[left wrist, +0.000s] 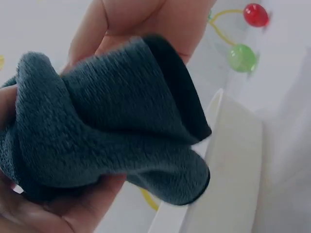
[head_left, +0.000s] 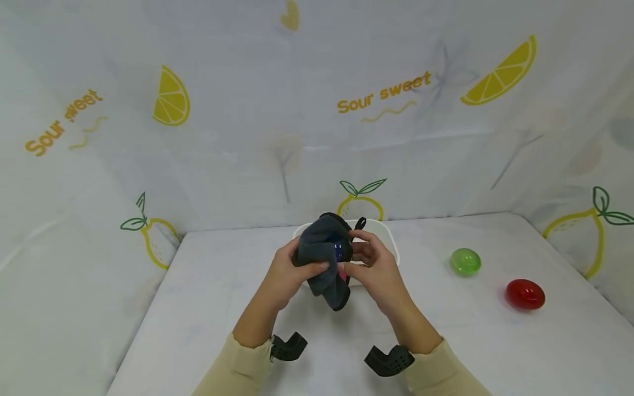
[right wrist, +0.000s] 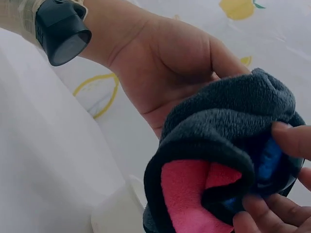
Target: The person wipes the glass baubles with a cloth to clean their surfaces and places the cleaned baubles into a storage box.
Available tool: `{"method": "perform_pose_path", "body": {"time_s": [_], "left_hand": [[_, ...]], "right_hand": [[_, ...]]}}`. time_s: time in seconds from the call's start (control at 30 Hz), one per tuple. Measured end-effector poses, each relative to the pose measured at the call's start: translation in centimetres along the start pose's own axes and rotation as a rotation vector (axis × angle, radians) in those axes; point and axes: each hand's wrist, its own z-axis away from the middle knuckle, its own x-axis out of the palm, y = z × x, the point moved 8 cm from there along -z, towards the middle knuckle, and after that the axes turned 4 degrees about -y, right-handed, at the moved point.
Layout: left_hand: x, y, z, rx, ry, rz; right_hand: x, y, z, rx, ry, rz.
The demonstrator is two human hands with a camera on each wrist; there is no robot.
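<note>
Both hands grip one cloth above the tub.
Left hand (head_left: 284, 272) and right hand (head_left: 373, 269) curl fingers (right wrist: 291, 138) round one dark cloth (head_left: 324, 258) wrapping a blue ball (head_left: 339, 252); one white tub (head_left: 388, 234), one green ball (head_left: 465, 261), one red ball (head_left: 525, 294) on bench (head_left: 495, 341).

Bunched grey cloth (head_left: 324, 250) — pink lining, blue ball (head_left: 339, 252) inside — held aloft.

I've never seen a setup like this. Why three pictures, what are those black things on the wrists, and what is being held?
A person works with bare hands and wears three cameras. The wide picture comes from the head; the close-ups come from the black wrist cameras. The left hand and right hand grip a dark grey cloth with a pink inner side, wrapped round a shiny blue thing, over a white tub. On the white table lie a green egg-shaped ball and a red one.
</note>
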Motion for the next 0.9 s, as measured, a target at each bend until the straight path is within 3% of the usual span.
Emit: {"method": "perform_pose_path", "body": {"time_s": [0.17, 0.37, 0.53, 0.67, 0.9], "left_hand": [[0.2, 0.3, 0.1, 0.044, -0.039, 0.006], [0.5, 0.4, 0.0, 0.091, -0.140, 0.008], [0.2, 0.2, -0.2, 0.090, -0.191, 0.027], [0.2, -0.1, -0.6, 0.070, -0.096, 0.018], [1.0, -0.2, -0.4, 0.069, 0.216, -0.111]], "right_hand": [[-0.3, 0.4, -0.2, -0.009, -0.018, -0.101], [0.0, 1.0, -0.8, -0.013, -0.194, -0.218], [0.4, 1.1, -1.0, -0.006, -0.308, -0.191], [0.0, 0.9, -1.2, -0.057, -0.221, -0.127], [-0.9, 0.4, -0.9, -0.112, 0.093, 0.021]]}}
